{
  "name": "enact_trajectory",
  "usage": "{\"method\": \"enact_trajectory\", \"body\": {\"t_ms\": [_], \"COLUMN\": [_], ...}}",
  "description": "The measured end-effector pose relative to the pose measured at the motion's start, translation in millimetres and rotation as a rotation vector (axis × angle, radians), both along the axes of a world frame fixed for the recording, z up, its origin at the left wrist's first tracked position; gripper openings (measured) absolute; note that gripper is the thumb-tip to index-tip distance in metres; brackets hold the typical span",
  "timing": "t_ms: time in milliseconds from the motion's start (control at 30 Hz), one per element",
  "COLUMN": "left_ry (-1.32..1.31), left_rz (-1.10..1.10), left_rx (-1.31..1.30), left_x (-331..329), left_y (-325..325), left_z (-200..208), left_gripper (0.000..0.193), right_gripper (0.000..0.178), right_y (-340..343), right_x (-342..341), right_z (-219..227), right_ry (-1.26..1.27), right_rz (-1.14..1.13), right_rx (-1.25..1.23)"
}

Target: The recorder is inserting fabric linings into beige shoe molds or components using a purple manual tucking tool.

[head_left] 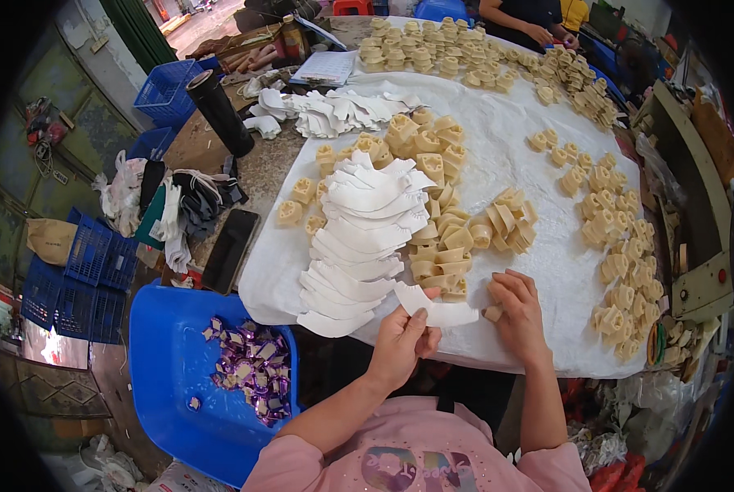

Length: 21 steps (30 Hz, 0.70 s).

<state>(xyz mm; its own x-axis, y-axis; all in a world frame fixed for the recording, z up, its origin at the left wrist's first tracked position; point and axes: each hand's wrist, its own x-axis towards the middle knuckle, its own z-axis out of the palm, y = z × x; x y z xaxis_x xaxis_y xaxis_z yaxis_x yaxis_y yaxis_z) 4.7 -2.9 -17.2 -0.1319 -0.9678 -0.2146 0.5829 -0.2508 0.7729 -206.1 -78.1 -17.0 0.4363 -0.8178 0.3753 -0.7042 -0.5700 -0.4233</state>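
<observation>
At the table's near edge my left hand (405,338) pinches a white curved strip (445,313), thin and flexible like cut leather or paper. The strip's free end reaches toward my right hand (516,313), whose fingers curl round a small beige block (492,313), mostly hidden. Just beyond my left hand, a long fanned stack of similar white strips (355,246) lies on the cloth. Beige hollow blocks, shaped like shoe heels (441,266), are heaped beside that stack. Another cluster of heel blocks (506,220) sits beyond my right hand.
Rows of heel blocks (621,246) line the right side of the white cloth (564,303); more cover its far end. A blue tub (158,369) at lower left holds purple-wrapped blocks (256,369). Left lie a phone (231,250) and black flask (219,113). Another person's hands (551,35) show far back.
</observation>
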Motion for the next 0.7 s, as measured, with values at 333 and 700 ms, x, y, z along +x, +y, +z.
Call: {"method": "enact_trajectory", "body": {"t_ms": [333,700], "left_ry": [0.144,-0.107], "left_rz": [0.064,0.196], "left_rx": [0.056,-0.076], "left_x": [1.9,-0.3], "left_y": [-1.6,4.0], "left_z": [5.0,0.2], "left_gripper": [0.043,0.038], "right_gripper": [0.036,0.032], "right_y": [-16.8,33.6], "right_x": [-7.8,11.8], "right_z": [-25.1,25.4], "right_ry": [-0.293,-0.855], "right_rz": [-0.334,-0.014], "right_rx": [-0.017,0.332]}}
